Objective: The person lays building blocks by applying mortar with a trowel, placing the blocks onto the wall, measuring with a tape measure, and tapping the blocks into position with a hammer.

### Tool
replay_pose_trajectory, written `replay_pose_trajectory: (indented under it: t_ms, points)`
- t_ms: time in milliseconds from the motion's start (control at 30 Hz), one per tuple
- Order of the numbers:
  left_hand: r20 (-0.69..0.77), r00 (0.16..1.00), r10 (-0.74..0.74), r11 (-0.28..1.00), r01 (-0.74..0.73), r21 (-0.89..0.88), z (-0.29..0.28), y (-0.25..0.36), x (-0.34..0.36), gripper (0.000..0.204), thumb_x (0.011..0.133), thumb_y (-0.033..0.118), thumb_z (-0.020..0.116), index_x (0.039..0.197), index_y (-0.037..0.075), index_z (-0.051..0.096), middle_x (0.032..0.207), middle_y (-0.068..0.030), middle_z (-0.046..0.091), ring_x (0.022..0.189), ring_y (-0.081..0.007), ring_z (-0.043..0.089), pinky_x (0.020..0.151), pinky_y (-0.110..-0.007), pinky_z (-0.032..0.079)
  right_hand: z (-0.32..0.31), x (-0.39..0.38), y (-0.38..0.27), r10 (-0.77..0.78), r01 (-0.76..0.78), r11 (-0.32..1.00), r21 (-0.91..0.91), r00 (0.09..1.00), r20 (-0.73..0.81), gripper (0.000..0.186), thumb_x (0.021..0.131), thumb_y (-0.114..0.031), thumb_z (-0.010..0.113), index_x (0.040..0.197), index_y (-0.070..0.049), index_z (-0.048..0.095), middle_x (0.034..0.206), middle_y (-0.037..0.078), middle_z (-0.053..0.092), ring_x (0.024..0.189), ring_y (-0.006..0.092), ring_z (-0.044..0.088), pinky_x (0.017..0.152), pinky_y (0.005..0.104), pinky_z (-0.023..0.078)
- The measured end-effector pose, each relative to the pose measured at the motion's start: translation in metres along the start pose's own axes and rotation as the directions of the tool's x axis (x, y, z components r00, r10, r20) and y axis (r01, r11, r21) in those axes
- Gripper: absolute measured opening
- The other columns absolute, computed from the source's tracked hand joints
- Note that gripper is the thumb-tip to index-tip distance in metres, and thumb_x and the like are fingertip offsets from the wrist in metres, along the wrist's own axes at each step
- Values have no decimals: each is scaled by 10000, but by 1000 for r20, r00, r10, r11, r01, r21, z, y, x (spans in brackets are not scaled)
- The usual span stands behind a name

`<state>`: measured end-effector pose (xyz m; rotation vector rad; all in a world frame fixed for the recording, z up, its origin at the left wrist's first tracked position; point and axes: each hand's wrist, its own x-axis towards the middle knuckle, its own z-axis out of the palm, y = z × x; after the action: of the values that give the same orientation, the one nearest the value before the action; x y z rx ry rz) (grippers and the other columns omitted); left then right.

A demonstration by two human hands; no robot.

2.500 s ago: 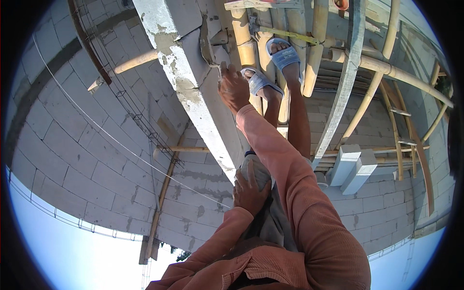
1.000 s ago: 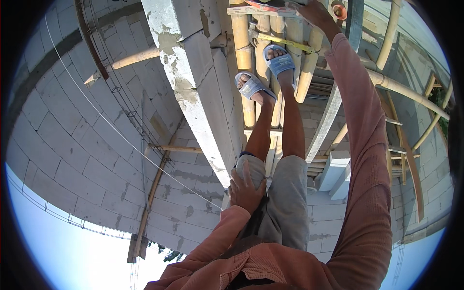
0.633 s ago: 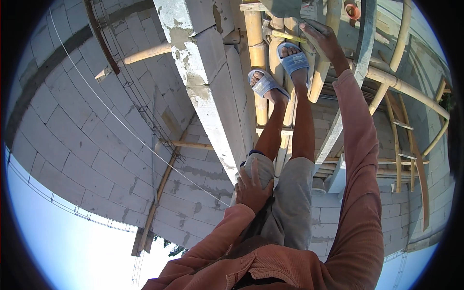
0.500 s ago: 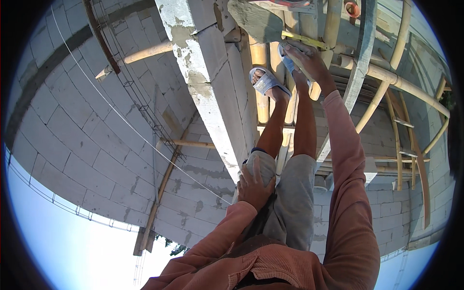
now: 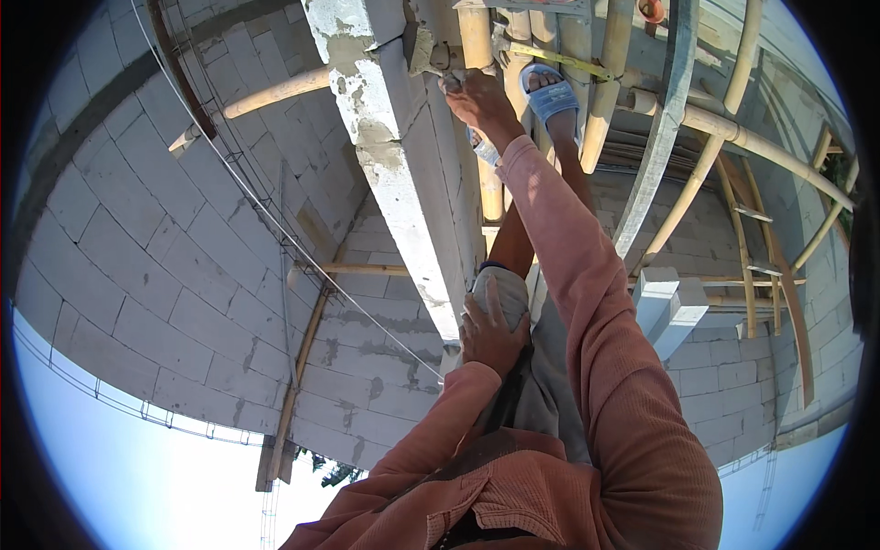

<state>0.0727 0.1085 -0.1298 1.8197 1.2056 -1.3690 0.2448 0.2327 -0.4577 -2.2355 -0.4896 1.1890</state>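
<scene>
My right hand is closed around the handle of a trowel. The trowel's grey, mortar-smeared blade is on edge at the side face of the light block wall, close to a joint near its far end. Whether the blade presses on the blocks I cannot tell. My left hand rests with fingers spread on my knee in grey shorts, beside the wall, holding nothing. Patches of grey mortar mark the wall's top. My right forearm hides part of one sandalled foot.
Bamboo poles form the footing under my blue sandals. A squared timber post stands to the right, with pale blocks nearby. A white string runs along the left. A lower block wall lies beyond.
My right hand has swung left with the trowel, from over my right foot to the wall's side. The blade has turned and shows far less mortar. My left hand stays on the knee.
</scene>
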Motion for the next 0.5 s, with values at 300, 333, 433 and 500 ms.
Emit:
replay_pose_trajectory:
  t_ms: [300, 333, 433, 500]
  points:
    - [-37, 998, 58, 995, -54, 83, 36, -24, -1, 882, 863, 497, 644, 1538, 119, 220, 1403, -350, 324, 1188, -515, 494, 987, -568, 416, -84, -88, -148, -175, 161, 973, -164, 982, -74, 176, 862, -174, 606, 868, -34, 710, 904, 135, 650, 823, 269, 683, 672, 373, 554]
    - [-45, 995, 85, 992, -80, 102, 40, -30, -3, 873, 861, 493, 647, 1532, 111, 239, 1403, -352, 324, 1183, -514, 496, 982, -567, 420, -86, -96, -164, -126, 106, 976, -192, 988, -94, 175, 856, -166, 612, 891, -20, 702, 909, 135, 637, 812, 261, 682, 657, 365, 550]
    - [-104, 985, 140, 990, -136, 45, 44, -40, -7, 878, 858, 491, 652, 1533, 113, 239, 1403, -350, 325, 1190, -518, 490, 988, -565, 417, -99, -116, -194, 5, -19, 963, -269, 999, -54, 190, 830, -146, 647, 939, 6, 684, 934, 144, 611, 780, 240, 676, 636, 341, 536]
    - [-138, 979, 147, 988, -153, -32, 37, -38, -7, 882, 855, 489, 657, 1535, 114, 239, 1403, -349, 325, 1196, -521, 483, 993, -563, 415, -114, -129, -193, -5, 9, 955, -296, 1000, 14, 211, 829, -129, 628, 963, 28, 668, 926, 159, 620, 766, 257, 684, 617, 356, 538]
